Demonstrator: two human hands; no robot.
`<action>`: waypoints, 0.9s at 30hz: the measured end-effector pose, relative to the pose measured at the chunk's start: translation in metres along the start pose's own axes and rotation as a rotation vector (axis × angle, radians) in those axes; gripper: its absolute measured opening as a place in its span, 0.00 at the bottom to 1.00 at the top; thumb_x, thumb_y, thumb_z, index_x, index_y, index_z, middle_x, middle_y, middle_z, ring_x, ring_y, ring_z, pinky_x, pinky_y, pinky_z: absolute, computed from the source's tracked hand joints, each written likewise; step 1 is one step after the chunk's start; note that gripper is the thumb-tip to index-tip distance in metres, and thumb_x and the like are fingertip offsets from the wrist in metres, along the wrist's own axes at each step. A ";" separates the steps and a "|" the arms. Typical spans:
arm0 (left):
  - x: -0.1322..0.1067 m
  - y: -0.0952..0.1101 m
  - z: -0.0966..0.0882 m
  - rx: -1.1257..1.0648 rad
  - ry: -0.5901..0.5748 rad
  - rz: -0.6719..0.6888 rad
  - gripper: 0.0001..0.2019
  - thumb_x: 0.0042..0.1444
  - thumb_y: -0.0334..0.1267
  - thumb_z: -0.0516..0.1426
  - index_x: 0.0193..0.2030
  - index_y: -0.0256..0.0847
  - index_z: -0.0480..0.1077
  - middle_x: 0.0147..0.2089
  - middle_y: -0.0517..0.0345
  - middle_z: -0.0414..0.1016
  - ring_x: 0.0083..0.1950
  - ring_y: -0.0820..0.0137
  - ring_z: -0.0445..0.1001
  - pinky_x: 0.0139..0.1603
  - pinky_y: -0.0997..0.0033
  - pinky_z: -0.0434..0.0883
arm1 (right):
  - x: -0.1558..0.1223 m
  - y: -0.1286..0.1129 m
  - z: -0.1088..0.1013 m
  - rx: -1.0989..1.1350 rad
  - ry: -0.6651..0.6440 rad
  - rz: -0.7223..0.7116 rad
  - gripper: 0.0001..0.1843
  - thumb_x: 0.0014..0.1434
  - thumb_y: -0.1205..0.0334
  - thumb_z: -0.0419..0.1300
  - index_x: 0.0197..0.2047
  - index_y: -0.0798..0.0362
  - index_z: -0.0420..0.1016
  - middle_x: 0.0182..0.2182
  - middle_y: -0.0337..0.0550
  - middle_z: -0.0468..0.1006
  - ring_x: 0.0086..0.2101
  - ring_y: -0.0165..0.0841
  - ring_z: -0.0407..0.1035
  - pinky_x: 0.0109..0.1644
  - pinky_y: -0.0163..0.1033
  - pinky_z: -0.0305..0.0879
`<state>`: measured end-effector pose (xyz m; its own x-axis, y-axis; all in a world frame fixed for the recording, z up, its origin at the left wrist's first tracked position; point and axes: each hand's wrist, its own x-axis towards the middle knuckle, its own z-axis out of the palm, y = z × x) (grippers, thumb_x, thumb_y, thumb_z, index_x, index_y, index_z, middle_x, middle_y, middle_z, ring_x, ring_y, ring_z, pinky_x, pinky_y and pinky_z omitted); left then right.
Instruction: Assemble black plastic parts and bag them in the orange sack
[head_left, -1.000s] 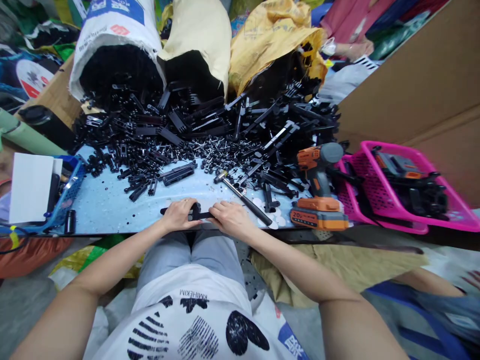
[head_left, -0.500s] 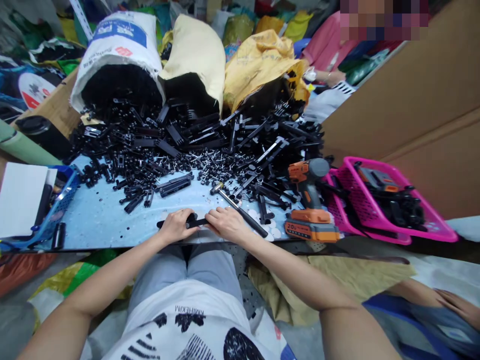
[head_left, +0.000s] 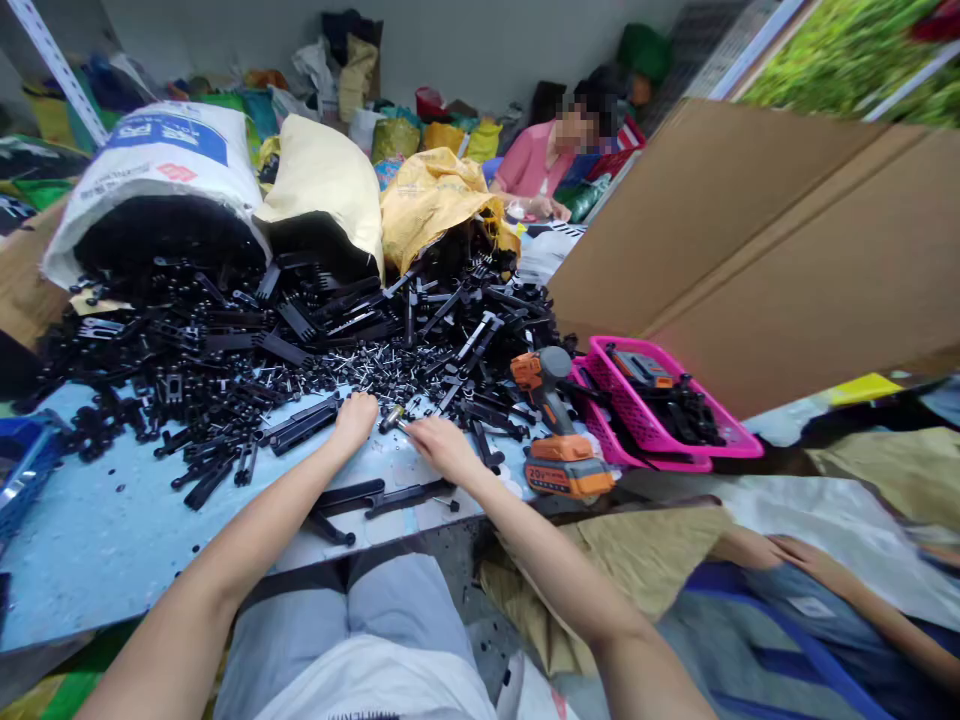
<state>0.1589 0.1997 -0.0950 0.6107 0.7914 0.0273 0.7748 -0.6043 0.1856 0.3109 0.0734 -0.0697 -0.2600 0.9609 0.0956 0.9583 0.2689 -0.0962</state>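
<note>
My left hand (head_left: 354,418) reaches to the near edge of a big heap of black plastic parts (head_left: 247,330). Its fingers are curled down among small metal pins, and what they pinch is hidden. My right hand (head_left: 442,446) lies along the handle of a hammer, fingers closed just behind its metal head (head_left: 391,418). Two long black plastic bars (head_left: 375,495) lie loose on the blue table (head_left: 112,530) near its front edge, between my forearms, with neither hand touching them.
An orange cordless drill (head_left: 559,440) stands right of my right hand, beside a pink basket (head_left: 600,415) of tools. Three open sacks (head_left: 150,170) spill parts at the back. A cardboard sheet (head_left: 750,250) leans on the right. A person in pink (head_left: 536,160) sits far behind. Another person's arm (head_left: 825,580) is at lower right.
Both hands let go of the black bars at the table's front edge and moved forward to the heap and the hammer. The camera tilted up and to the right.
</note>
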 end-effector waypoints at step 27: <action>-0.196 -0.059 -0.020 -1.263 0.207 -0.616 0.20 0.44 0.54 0.60 0.27 0.35 0.69 0.19 0.62 0.67 0.19 0.78 0.60 0.21 0.78 0.56 | 0.014 -0.052 -0.030 0.412 -0.335 -0.149 0.11 0.61 0.64 0.56 0.41 0.58 0.78 0.37 0.47 0.79 0.36 0.32 0.71 0.42 0.33 0.63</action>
<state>-0.0100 0.0824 -0.0921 0.1147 0.9594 -0.2578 0.1720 0.2364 0.9563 0.2607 0.0711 -0.0335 -0.4773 0.8610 -0.1760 0.8003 0.3432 -0.4916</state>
